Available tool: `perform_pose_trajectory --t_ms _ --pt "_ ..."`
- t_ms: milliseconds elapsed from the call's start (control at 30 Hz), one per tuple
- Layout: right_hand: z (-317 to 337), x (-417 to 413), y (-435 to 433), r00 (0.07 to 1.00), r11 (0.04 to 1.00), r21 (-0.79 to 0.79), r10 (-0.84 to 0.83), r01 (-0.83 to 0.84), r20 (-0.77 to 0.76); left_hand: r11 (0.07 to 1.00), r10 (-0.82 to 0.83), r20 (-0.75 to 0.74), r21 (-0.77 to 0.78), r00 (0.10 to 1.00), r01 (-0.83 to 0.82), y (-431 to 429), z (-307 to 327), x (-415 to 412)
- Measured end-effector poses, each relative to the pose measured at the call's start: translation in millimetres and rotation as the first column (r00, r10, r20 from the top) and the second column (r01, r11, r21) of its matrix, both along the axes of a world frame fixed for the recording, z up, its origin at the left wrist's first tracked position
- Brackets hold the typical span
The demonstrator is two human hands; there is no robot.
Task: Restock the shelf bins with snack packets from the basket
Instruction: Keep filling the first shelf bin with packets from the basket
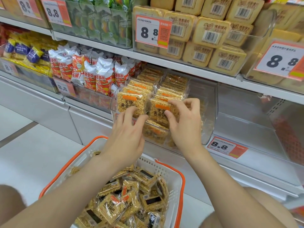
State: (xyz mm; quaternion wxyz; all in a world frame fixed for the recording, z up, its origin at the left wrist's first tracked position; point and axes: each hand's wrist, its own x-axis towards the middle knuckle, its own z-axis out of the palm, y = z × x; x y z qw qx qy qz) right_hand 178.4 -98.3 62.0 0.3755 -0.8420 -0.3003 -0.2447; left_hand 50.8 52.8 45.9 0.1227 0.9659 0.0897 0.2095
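The person crouched before the low shelf, both arms stretched over the basket (181,186), a white plastic one with an orange rim, which sat on the floor just beside their knees. A heap of loose packets (125,201) of golden puffed-rice squares lay jumbled inside it. Two rows of the same packets stood upright in the clear shelf bin (209,112), faces forward with orange labels at the top. The right hand (185,125) pinched the front-right packet (160,112), thumb against its face and fingers curled over its top edge. The left hand (126,134) lay with its fingers loosely extended, the tips touching the lower face of the front-left packet (130,103); I saw no closed grasp there. More packets lay flat under the standing rows at the front of the bin. Left of the bin stood red-and-white snack bags (102,74), and below its right corner an orange price tag (227,148) read 8.8. On the shelf above sat stacked yellow boxes (211,32) with barcodes.
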Motion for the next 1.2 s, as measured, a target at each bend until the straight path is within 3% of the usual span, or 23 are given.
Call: perform_pose_trajectory --t_ms 67,133,200,333,567,733,967,1200 --pt "0.1 -0.1 3.0 1.000 1.000 -0.016 -0.006 0.006 0.028 0.999 0.023 0.016 -0.031 1.000 -0.023 0.9 0.7 3.0" --pt "1.0 0.7 2.5 0.991 0.992 -0.045 -0.111 0.114 0.079 0.999 0.024 0.020 -0.040 1.000 -0.023 1.8 0.6 5.4" --pt "2.5 -0.2 1.5 0.983 0.983 -0.027 -0.181 0.182 0.035 1.000 0.018 0.011 -0.018 1.000 -0.018 2.8 -0.4 6.5" --pt "3.0 -8.2 6.8 0.961 0.993 -0.010 -0.113 0.114 -0.252 1.000 0.026 0.008 0.003 1.000 -0.026 2.9 -3.0 8.0" --pt "7.8 -8.1 27.8 0.945 0.989 -0.030 -0.146 0.144 -0.292 0.984 0.070 0.059 -0.166 0.996 -0.059 -1.8 -1.8 14.8" --pt "-0.5 -5.6 34.7 0.938 0.984 -0.159 -0.127 0.079 -0.322 0.983 0.068 0.068 -0.173 0.995 -0.056 -0.8 -2.6 17.4" --pt "9.4 -10.9 30.3 0.875 0.998 -0.054 -0.048 0.025 -0.482 0.989 0.062 0.083 -0.140 0.995 -0.050 1.8 -4.0 16.0" --pt "12.7 -18.9 19.7 0.896 0.964 -0.256 -0.051 -0.071 -0.442 0.996 0.050 0.040 -0.082 0.998 -0.046 1.5 -1.1 10.7"
